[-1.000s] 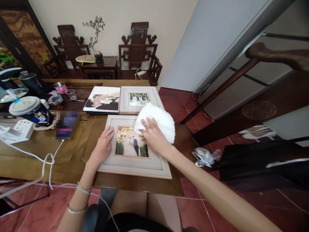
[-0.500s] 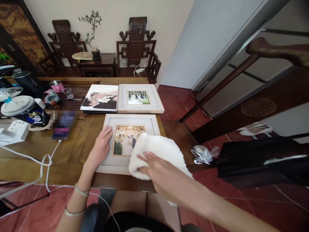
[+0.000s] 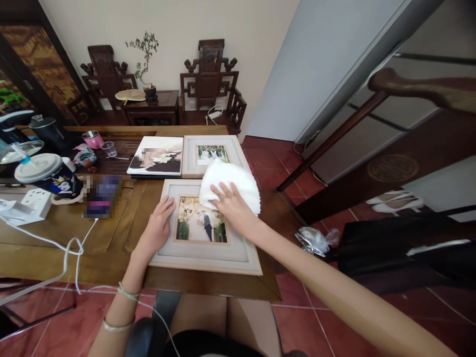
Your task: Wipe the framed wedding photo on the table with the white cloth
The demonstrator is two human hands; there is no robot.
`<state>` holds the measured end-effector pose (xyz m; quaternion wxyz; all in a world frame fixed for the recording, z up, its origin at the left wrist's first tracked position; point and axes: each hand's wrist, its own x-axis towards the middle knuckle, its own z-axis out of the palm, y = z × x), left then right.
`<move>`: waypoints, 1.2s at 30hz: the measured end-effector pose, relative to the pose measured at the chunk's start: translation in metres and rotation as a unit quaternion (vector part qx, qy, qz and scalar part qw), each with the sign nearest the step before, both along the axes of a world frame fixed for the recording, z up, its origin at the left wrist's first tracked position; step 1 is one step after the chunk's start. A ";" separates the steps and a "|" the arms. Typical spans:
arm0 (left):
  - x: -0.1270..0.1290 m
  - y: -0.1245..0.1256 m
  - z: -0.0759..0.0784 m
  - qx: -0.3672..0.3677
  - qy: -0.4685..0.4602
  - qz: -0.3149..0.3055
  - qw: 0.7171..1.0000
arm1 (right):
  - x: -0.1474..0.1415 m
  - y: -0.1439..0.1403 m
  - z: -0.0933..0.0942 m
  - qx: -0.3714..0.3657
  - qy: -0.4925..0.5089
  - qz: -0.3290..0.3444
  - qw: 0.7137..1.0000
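A pale wooden picture frame lies flat before me, with a photo of a couple on stairs in its middle. My left hand grips its left rim, the fingers bent over the edge onto the front. A white fluffy cloth is under my right hand, whose fingers press into it. The cloth covers the frame's upper right corner and overlaps the lower part of a second picture frame behind. Left of that one lies a white-edged photo panel on a dark base.
On the table's left stand a lidded drink cup, a phone on a white cable, a pink mug and a clear cup. A wooden chair is at my right, with a crumpled plastic bag beside the table.
My right hand has moved the cloth away from me, from the frame's lower right to its upper right, uncovering the photo's right side. My left hand stays on the left rim.
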<state>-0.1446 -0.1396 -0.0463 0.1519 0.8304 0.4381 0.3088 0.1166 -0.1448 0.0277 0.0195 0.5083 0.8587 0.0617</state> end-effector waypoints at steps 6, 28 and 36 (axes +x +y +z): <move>0.003 -0.001 -0.003 0.008 -0.006 0.016 1.000 | -0.010 -0.067 0.017 -0.094 -0.021 0.059 0.994; 0.001 -0.001 -0.003 0.011 -0.015 -0.009 1.000 | -0.030 -0.008 -0.004 -0.064 0.013 0.007 0.998; 0.001 -0.003 -0.003 0.036 -0.014 -0.011 0.999 | -0.028 -0.088 0.059 -0.315 -0.006 0.106 0.943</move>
